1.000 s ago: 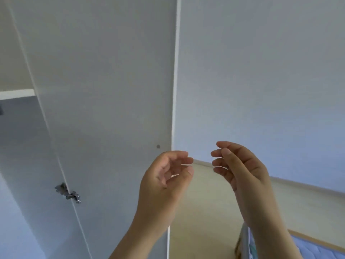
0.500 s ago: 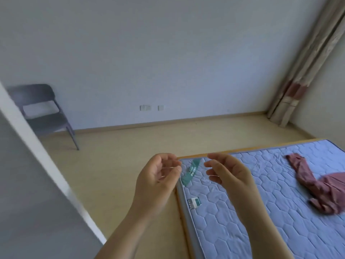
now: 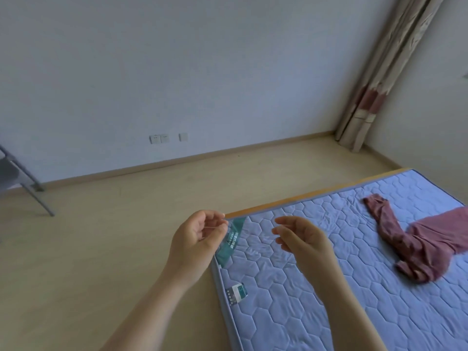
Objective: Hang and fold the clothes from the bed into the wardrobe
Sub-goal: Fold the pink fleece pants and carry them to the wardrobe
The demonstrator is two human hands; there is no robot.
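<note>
My left hand (image 3: 198, 239) is raised in front of me with the palm turned inward. Its fingers are loosely curled toward the thumb and nothing lies between them. My right hand (image 3: 302, 240) is raised just beside it, a small gap apart. Its fingers are also slack and bent, their tips pointing left toward the other hand, and it is likewise empty. Both hands hover over the near left corner of the bed (image 3: 291, 312). The bed's pale blue quilted mattress runs off to the right and toward me, with a wooden frame edge (image 3: 304, 196) showing along its far side. The pink garment (image 3: 430, 245) lies crumpled on the mattress well to the right of my hands. One long part of it stretches toward the far edge, and the rest runs out of view at the right. A green label strip (image 3: 231, 243) crosses the mattress corner just behind my left fingers, and a small tag (image 3: 236, 293) sits on the mattress nearer to me. The light wood floor (image 3: 101, 236) lies to the left of the bed. A grey chair (image 3: 22, 178) stands at the far left, by the wall. Wall sockets (image 3: 159, 138) sit low on the far wall, and a curtain (image 3: 379, 72) hangs in the far right corner.
</note>
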